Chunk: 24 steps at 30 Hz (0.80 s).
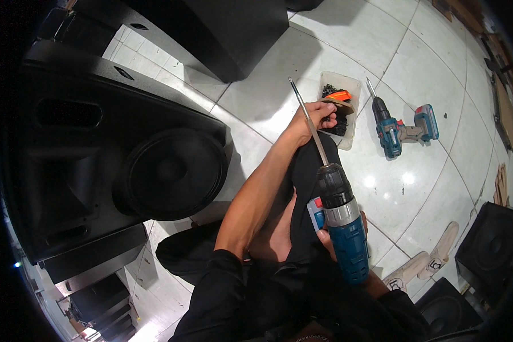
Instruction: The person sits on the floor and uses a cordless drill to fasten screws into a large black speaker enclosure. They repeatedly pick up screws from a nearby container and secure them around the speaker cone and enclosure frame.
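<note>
My right hand (326, 241) is wrapped round the handle of a blue and black cordless drill (347, 236), whose body hides most of the fingers. A long thin screwdriver bit (311, 125) in its chuck points away from me, passing over my left wrist. My left hand (318, 118) reaches to a clear plastic box (349, 137) of small black screws (339, 124). Its fingers are curled together at the box's left side; what they pinch is too small to make out. Beside them in the box lie an orange piece (340, 96) and a flat brown piece (343, 107).
A second blue drill (390, 134) lies on the white tiled floor (407, 194) right of the box. A large black speaker cabinet (111, 142) stands at my left, with another black cabinet (233, 34) beyond. Slippers (439, 251) and smaller black speakers (493, 245) are at the right.
</note>
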Motion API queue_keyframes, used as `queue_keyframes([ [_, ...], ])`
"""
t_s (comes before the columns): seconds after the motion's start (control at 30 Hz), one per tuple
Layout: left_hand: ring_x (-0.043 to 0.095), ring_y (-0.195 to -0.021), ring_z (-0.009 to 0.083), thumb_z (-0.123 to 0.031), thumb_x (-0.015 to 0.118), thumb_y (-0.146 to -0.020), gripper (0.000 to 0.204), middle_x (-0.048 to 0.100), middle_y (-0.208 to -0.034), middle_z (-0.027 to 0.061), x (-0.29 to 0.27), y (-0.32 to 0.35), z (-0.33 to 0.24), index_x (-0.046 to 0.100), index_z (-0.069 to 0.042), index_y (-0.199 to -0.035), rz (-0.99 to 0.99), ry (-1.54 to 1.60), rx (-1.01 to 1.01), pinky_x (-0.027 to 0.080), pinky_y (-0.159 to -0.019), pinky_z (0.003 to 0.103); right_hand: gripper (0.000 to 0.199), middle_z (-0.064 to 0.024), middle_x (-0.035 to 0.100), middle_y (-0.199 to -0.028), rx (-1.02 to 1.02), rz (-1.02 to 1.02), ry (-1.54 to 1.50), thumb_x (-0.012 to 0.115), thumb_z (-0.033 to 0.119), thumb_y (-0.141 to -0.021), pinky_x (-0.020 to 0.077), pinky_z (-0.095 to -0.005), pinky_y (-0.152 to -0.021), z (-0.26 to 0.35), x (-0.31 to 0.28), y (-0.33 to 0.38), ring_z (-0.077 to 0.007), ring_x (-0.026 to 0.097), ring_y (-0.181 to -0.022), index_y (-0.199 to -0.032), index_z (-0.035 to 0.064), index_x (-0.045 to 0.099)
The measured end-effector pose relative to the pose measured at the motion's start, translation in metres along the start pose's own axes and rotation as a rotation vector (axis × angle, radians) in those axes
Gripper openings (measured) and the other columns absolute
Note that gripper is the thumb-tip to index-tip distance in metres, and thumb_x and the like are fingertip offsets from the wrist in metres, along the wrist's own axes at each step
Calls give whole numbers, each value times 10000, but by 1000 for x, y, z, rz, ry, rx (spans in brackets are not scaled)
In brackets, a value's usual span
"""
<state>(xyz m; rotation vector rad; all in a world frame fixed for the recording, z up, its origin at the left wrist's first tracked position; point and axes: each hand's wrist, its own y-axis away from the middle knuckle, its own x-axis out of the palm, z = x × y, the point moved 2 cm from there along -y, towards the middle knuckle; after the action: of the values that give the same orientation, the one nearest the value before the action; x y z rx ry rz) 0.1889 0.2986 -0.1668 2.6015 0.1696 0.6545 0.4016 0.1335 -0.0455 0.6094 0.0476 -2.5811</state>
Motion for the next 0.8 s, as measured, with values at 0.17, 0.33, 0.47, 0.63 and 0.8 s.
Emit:
queue_keyframes([
  [0.17,606,-811,135,-204,556,-968,301,587,-925,70,-1,12,-8,586,52,-1123,74,265,6,532,-731,203,323,-54,569,-801,11,31,33,749,116,-731,471,-339,-700,-13,-1,3,-183,556,-720,-944,30,522],
  [0.33,591,-833,125,-140,557,-951,314,582,-933,75,-3,33,-20,548,79,-1175,180,455,33,530,-762,213,283,-48,573,-799,51,-31,-67,746,125,-764,465,-327,-689,-14,-2,2,-171,560,-727,-932,45,533],
  [0.47,600,-821,118,-94,550,-946,259,612,-959,71,-11,65,-26,576,42,-1164,100,406,154,515,-749,211,467,-94,575,-911,40,88,102,809,253,-725,504,-399,-727,-49,2,13,-248,596,-807,-1045,48,538],
  [0.63,613,-805,129,-67,604,-909,180,636,-935,76,-49,136,-25,573,-5,-1075,-34,500,256,511,-735,212,390,-54,561,-881,58,6,-101,806,147,-708,490,-378,-750,-46,0,7,-213,581,-795,-995,73,552],
  [0.8,554,-798,141,-121,610,-909,179,583,-878,53,-65,214,-22,590,10,-1030,-96,621,334,481,-733,233,539,-80,574,-931,-26,-25,-145,821,177,-691,486,-372,-764,-58,2,9,-225,590,-829,-1089,31,487],
])
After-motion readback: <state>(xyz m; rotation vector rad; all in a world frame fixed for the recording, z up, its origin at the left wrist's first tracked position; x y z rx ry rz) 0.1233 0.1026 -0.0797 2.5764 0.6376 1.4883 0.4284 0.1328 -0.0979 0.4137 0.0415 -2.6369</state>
